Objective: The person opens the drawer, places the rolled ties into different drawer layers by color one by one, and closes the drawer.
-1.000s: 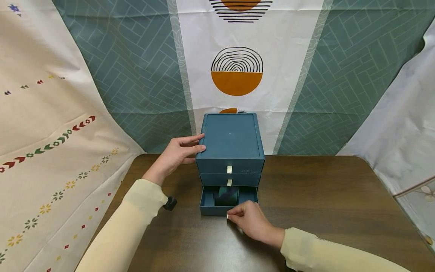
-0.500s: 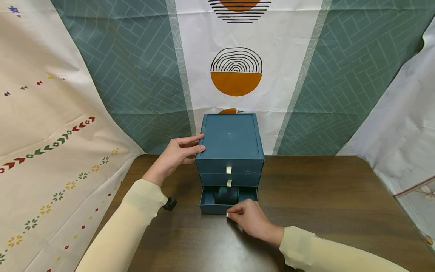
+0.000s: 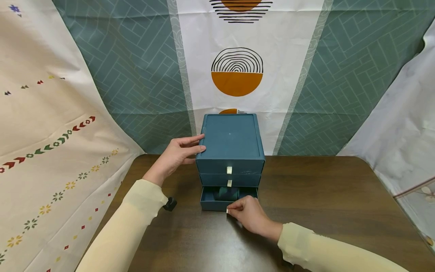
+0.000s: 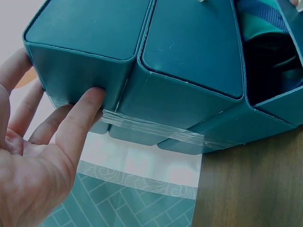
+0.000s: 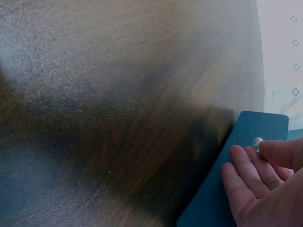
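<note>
A blue drawer unit (image 3: 232,138) with three stacked drawers stands on the table. Its bottom drawer (image 3: 214,206) is pulled partly out, while the upper two are closed. Inside lies a rolled dark green and navy item (image 3: 228,193); the left wrist view shows a ribbed navy band on this green roll (image 4: 262,23). My right hand (image 3: 250,214) pinches the bottom drawer's small white pull tab (image 5: 257,141) between thumb and finger. With fingers extended, my left hand (image 3: 176,154) rests against the left side of the unit, thumb near the top edge.
The brown wooden table (image 3: 323,200) extends on both sides of the unit. A patterned cloth (image 3: 136,75) hangs right behind it, with pale cloths at left and right. Clear tape (image 4: 156,127) runs along the unit's side.
The bottom drawer has slid a little way inward, and my right hand has moved with it, still on the tab. My left hand keeps its place on the unit.
</note>
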The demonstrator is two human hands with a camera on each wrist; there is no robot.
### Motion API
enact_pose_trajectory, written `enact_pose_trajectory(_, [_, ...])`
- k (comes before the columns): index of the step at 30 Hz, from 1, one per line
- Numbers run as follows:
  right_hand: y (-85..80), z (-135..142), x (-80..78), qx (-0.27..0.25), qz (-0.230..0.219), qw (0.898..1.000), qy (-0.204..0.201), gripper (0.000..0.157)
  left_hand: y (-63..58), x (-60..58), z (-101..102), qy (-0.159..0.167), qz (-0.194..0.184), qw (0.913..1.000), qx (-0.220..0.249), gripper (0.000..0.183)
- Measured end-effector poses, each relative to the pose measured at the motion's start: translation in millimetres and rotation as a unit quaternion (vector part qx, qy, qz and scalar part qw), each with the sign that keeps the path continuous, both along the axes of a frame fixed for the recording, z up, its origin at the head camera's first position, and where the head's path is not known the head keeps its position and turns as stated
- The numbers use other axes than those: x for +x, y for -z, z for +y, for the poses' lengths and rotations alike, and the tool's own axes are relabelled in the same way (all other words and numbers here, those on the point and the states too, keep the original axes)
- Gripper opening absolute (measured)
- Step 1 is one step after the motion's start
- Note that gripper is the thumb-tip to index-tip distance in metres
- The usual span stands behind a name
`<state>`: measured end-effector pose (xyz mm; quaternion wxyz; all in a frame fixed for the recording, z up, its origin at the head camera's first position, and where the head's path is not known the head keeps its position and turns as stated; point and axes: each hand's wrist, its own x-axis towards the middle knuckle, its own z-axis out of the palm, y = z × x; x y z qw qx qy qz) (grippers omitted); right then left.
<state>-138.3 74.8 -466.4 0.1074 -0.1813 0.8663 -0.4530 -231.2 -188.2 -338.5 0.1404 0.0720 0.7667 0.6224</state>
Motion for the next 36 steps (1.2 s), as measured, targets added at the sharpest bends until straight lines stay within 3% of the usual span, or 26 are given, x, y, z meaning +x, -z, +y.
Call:
enact_pose_trajectory(6, [0.5, -1, -1.1, -0.001, 0.002, 1.0, 0.003, 0.015, 7.7, -6.6, -2, -0.01, 0.003, 0.9999, -0.003, 0.053])
enact_pose_trajectory(20, [7.1, -2, -3.1, -0.01, 0.009, 1.0, 0.009, 0.016, 7.2, -5.6, -2, -0.011, 0.007, 0.9999, -0.008, 0.053])
enact_pose_trajectory(36, [13.7, -2, -10.0, -0.043, 0.018, 0.998, 0.046, 0.014, 8.7, -5.3, -2, -0.012, 0.008, 0.9999, -0.006, 0.053])
